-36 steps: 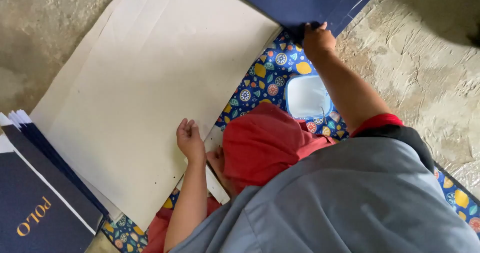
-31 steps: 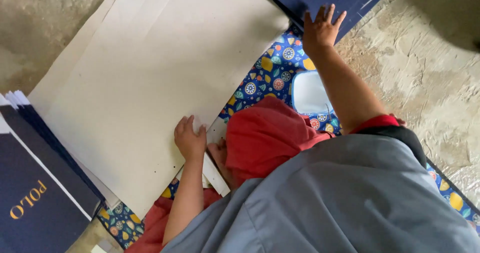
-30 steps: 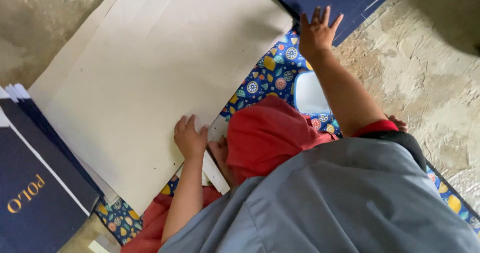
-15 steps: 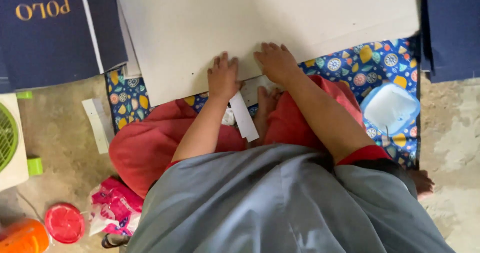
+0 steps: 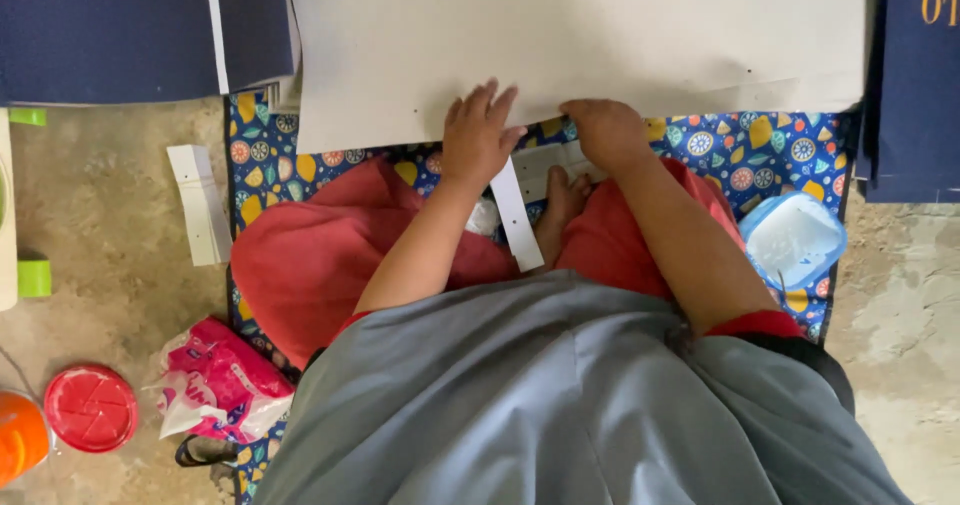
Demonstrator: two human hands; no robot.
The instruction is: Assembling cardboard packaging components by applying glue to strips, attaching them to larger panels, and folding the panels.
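A big sheet of pale grey cardboard lies on the floor in front of me, over a patterned blue mat. My left hand rests flat on the cardboard's near edge, fingers spread. My right hand sits beside it at the same edge, fingers curled down onto white card strips just below the sheet; whether it grips one is unclear. A long white strip lies between my knees, under the left hand.
Dark blue printed sheets lie at top left and far right. A light blue tub stands by my right knee. A white folded strip, a pink bag and a red lid lie at left.
My right hand left the dark blue stack and came to the cardboard's near edge beside the left hand. The view has swung so the sheet lies square ahead.
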